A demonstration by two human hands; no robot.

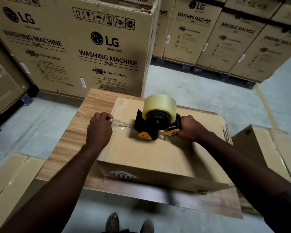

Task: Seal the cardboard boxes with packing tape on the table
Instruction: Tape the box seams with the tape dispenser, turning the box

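- The cardboard box [149, 153] lies flat on the wooden bench [77, 132], its near face a little back from the bench's front edge.
- Sealing looks freshly begun: a short, wrinkled tape strip [123, 124] runs along the top from the box's left edge to the tape dispenser [155, 125], which sits roughly a third of the way across.
- The left grip [100, 130] has curled fingers pinching the tape's end down at that left edge.
- The right grip [191, 128] is wrapped round the dispenser's handle.
- Left to do, I judge: pull across the rest of the top, cut, and press down over the right edge.
- The box top to the right of the dispenser is bare cardboard, so the pull has room.
- Another carton [267, 148] stands just beside the bench's right end; I cannot tell whether it is sealed.
- Stacked washing-machine cartons [74, 47] close in behind the bench.
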